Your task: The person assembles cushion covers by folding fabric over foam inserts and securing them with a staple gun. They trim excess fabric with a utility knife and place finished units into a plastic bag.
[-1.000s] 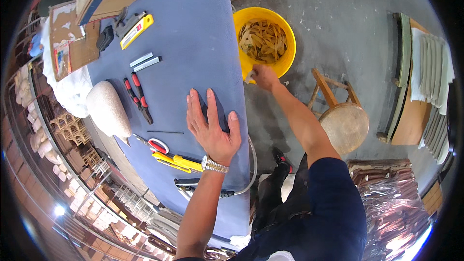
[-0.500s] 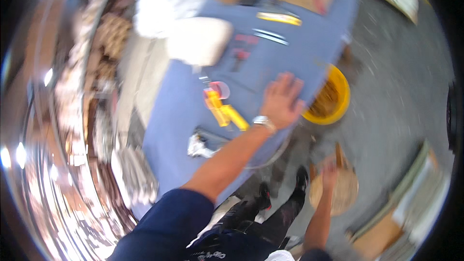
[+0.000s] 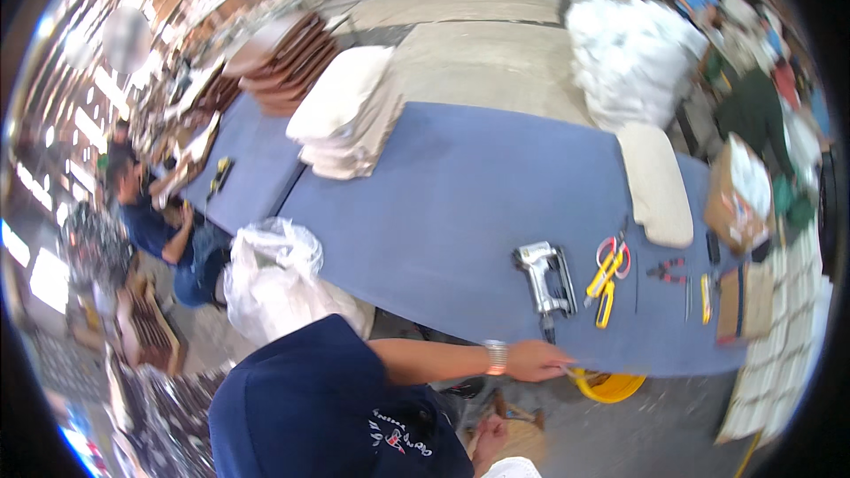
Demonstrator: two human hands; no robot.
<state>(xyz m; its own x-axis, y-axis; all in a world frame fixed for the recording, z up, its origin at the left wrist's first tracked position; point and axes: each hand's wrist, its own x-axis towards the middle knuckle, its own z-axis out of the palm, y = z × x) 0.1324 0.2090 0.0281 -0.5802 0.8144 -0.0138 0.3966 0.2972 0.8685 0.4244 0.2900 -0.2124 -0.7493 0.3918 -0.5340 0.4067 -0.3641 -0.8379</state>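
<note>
My left hand (image 3: 536, 360) reaches across the table's near edge, wearing a metal-banded watch (image 3: 497, 358). Its blurred fingertips overlap the rim of a yellow bucket (image 3: 611, 389) in this view, and whether they hold anything is unclear. Low beside a round wooden stool (image 3: 522, 450) is my right hand (image 3: 490, 434), its fingers smeared by motion. On the blue table (image 3: 443, 212), nearest my left hand, lies a silver staple gun (image 3: 544, 279). Right of it are yellow-handled cutters (image 3: 606, 288), scissors with pink handles (image 3: 617, 257) and red-handled pliers (image 3: 668, 272).
Stacked cream cushions (image 3: 350, 115) and brown pads (image 3: 283, 62) stand toward the far left. One cream cushion (image 3: 655, 186) lies at the right, near cardboard boxes (image 3: 744, 301). A plastic-wrapped bundle (image 3: 274, 283) stands at the left edge, where a co-worker (image 3: 159, 221) sits.
The view has swung left and up, showing more of the table and hall. My left hand, spread on the tabletop before, is now at the near edge by the bucket.
</note>
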